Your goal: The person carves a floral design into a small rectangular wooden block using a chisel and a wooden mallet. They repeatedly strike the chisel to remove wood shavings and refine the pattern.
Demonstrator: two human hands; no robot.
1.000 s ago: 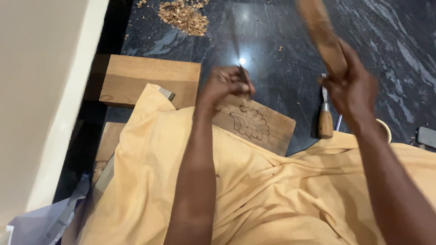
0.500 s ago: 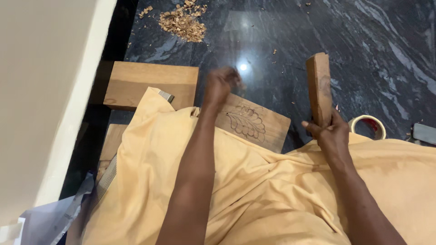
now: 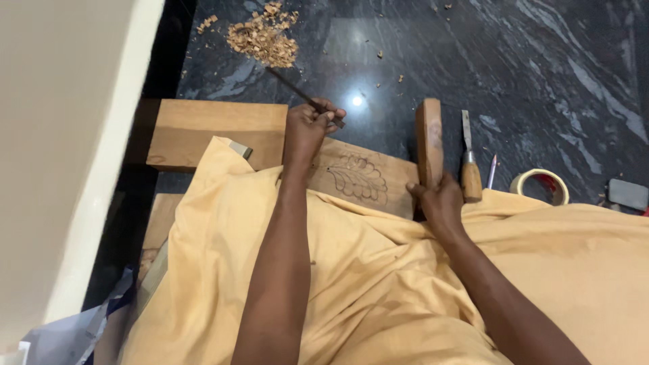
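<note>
Left hand [image 3: 311, 128] closed around a thin dark chisel [image 3: 297, 91], blade angled up and away over the black stone floor [image 3: 541, 67], just above the wooden panel [image 3: 365, 177] with its pencilled leaf design. Right hand [image 3: 439, 203] wrapped around the lower end of a wooden mallet block [image 3: 428, 138], held upright at the panel's right edge. Chisel: slim, rigid, light, probably sharp-tipped; best gripped mid-shaft. Mallet: dense, stiff, likely heavy; best taken low for swing. Panel half covered by yellow cloth [image 3: 378, 284].
</note>
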